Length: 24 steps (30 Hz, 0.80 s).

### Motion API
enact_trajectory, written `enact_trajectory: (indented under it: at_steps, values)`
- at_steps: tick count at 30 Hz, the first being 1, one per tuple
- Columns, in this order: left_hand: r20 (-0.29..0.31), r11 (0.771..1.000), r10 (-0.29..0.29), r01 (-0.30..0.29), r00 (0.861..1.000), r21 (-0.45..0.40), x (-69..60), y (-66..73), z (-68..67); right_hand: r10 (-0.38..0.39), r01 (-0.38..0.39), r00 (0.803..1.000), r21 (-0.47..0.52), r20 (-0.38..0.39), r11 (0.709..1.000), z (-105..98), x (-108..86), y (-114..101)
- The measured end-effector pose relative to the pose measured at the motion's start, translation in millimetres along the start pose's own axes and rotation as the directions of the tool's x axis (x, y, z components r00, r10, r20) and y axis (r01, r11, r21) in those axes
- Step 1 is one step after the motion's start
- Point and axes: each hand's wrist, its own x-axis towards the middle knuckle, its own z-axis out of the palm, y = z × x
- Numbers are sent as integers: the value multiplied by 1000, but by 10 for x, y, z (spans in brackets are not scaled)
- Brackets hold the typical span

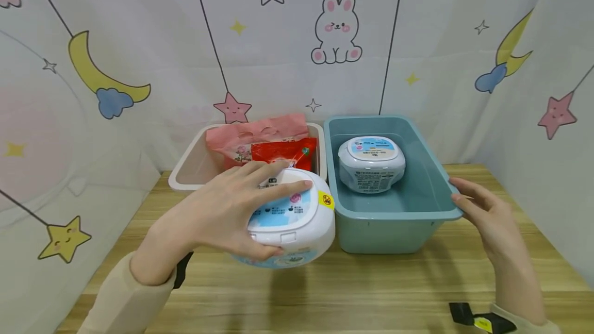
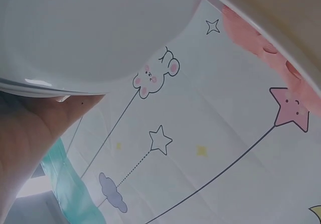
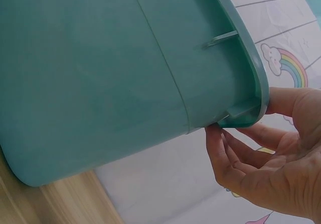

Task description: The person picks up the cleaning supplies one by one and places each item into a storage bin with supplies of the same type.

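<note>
My left hand [image 1: 223, 210] grips a white lidded plastic tub [image 1: 320, 226] with a blue label, fingers across its lid and thumb at the near side. The tub is held above the table, in front of two bins. In the left wrist view, the tub's pale surface [image 2: 90, 33] fills the upper left. At the near right corner of a teal bin [image 1: 385, 215], my right hand [image 1: 492, 220] pinches the rim; the right wrist view shows thumb and fingers [image 3: 218, 156] about that rim. A similar white tub [image 1: 371, 166] sits inside the teal bin, toward its left.
Left of the teal bin stands a pale pinkish bin [image 1: 190, 169] holding a pink package [image 1: 260, 133] and a red package [image 1: 303, 153]. Both bins are on a wooden table [image 1: 371, 293]. Behind hangs a white printed curtain [image 1: 287, 55].
</note>
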Motion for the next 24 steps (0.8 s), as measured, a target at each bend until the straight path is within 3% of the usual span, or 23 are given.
enact_trajectory:
  at_steps: [14,24]
  values:
    - [0,999,31,-31,1000,-22,137,39,-128,21,-21,1000,-5,-4,1000,3,-8,-18]
    - [1,998,56,-55,998,-37,252,33,-228,-16,16,1000,15,16,1000,9,-7,3]
